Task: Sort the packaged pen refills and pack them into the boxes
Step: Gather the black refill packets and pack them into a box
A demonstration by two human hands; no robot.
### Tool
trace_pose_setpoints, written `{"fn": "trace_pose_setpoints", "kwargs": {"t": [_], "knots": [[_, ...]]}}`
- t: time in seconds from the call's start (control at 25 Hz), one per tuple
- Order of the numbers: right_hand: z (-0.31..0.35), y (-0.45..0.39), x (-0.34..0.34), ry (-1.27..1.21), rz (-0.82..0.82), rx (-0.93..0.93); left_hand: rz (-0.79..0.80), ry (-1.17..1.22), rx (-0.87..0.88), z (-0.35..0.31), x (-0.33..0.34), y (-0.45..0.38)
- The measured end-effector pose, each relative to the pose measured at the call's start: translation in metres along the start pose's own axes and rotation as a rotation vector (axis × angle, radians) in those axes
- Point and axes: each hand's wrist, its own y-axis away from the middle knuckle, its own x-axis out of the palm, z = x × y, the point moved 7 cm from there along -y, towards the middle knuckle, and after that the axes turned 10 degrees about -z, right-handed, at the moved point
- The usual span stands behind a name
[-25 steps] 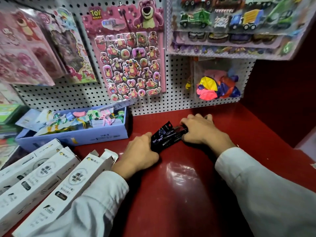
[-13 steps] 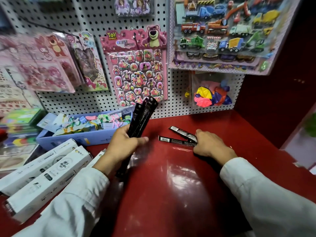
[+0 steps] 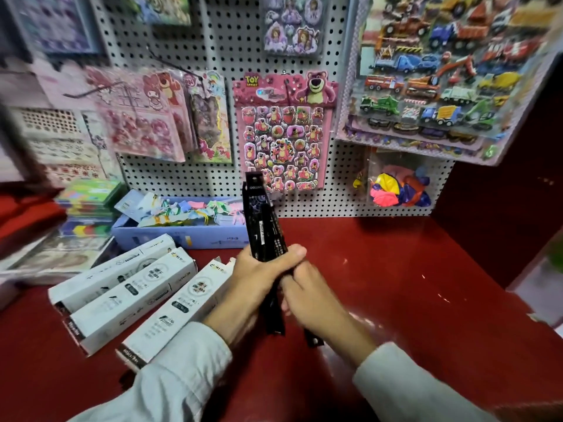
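A bundle of black packaged pen refills (image 3: 262,226) stands upright above the red counter (image 3: 396,284). My left hand (image 3: 259,275) grips the bundle around its middle, thumb across the front. My right hand (image 3: 307,296) holds the lower part of the bundle from the right, fingers curled around black packs whose ends stick out below. Three long white boxes (image 3: 143,287) lie side by side on the counter to the left of my hands, the nearest one (image 3: 182,309) with its far flap open.
A blue tray (image 3: 182,236) of pastel items sits at the back left against a pegboard (image 3: 213,56) hung with sticker sheets. A bag of coloured balloons (image 3: 399,190) hangs at the back right. A dark red side wall (image 3: 502,208) closes the right.
My right hand left the counter with the two loose refill packs and joined the bundle in my left hand. The bundle now stands more upright. The camera tilted up.
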Motion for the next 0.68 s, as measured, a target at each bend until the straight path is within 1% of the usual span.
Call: {"fn": "trace_pose_setpoints", "kwargs": {"t": [0.04,0.08,0.16,0.2,0.24,0.32,0.36,0.4,0.44,0.52,0.56,0.68], "knots": [[0.008,0.004,0.004,0.075,0.008,-0.086,-0.037,0.015,-0.01,0.0,-0.006,-0.001],[0.011,0.006,0.008,0.09,0.063,-0.123,-0.084,0.042,-0.022,0.0,-0.013,-0.004],[0.016,0.008,0.016,-0.032,0.23,-0.103,-0.112,0.172,-0.047,-0.007,-0.023,-0.01],[0.018,0.007,0.015,-0.103,0.235,-0.083,-0.107,0.218,0.002,-0.015,-0.026,-0.015],[0.016,0.001,0.008,-0.153,0.156,-0.054,-0.11,0.205,0.127,-0.029,-0.032,-0.02],[0.003,-0.012,-0.014,-0.247,-0.089,0.068,-0.088,0.071,0.4,-0.054,-0.037,-0.025],[-0.006,-0.016,-0.022,-0.29,-0.171,0.149,-0.07,-0.027,0.466,-0.055,-0.037,-0.026],[-0.014,-0.017,-0.027,-0.319,-0.212,0.214,-0.055,-0.135,0.473,-0.046,-0.036,-0.026],[-0.019,-0.018,-0.028,-0.332,-0.225,0.258,-0.034,-0.232,0.443,-0.031,-0.035,-0.024],[-0.025,-0.017,-0.025,-0.362,-0.23,0.285,0.004,-0.353,0.343,0.002,-0.03,-0.019],[-0.024,-0.017,-0.022,-0.387,-0.225,0.275,0.006,-0.359,0.321,0.011,-0.028,-0.018],[-0.017,-0.017,-0.016,-0.448,-0.156,0.226,-0.012,-0.233,0.343,0.008,-0.023,-0.024]]}}
